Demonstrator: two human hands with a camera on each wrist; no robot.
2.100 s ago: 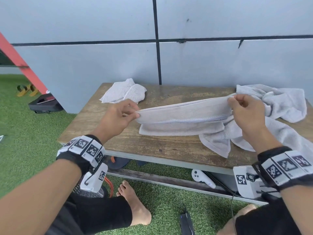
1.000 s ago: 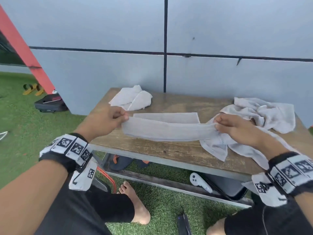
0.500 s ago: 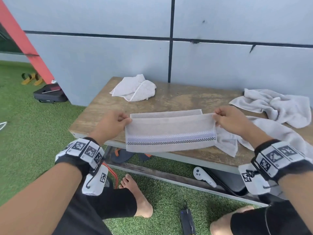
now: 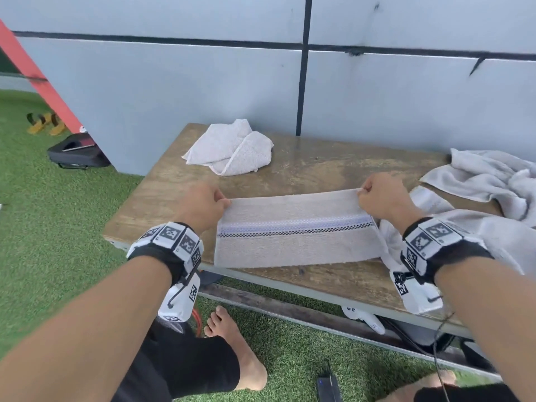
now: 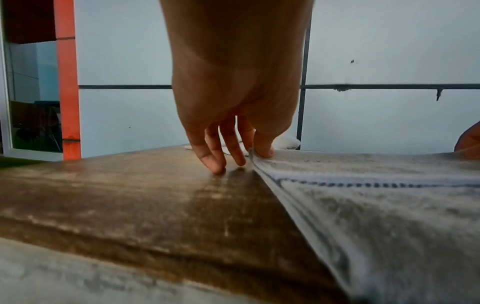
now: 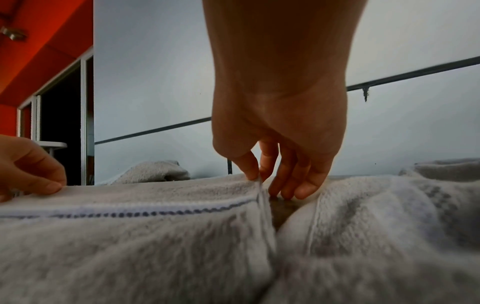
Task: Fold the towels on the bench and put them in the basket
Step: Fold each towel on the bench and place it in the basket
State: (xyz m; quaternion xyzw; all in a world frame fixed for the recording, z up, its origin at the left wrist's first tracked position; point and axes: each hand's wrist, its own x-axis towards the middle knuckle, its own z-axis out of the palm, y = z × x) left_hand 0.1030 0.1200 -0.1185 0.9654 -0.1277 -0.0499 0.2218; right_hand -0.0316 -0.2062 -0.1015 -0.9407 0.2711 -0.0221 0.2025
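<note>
- We've got the striped towel folded into a long band, lying flat on the bench nr the front edge, stripe running 9-to-3 o'clock.
- Our left hand pinches the towel's far corner at the 9 o'clock end; in the left wrist view thumb + a finger nip the cloth edge, other fingertips touch the wood.
- Our right hand pinches the far corner at the 3 o'clock end; right wrist view shows thumb + forefinger closed on the hem, remaining fingers curled down behind it.
- Hands well apart, one per end, towel stretched between them.
- Small folded towel sits at 11 o'clock on the bench, nr the wall, apart from ours.
- Loose towel pile at 2–3 o'clock; one part lies just beside the right end of ours, poss. touching – too blurry in the wrist view to say.
- Basket: can't see it in any view.
- Green turf below; bare foot under the bench at 6 o'clock.
</note>
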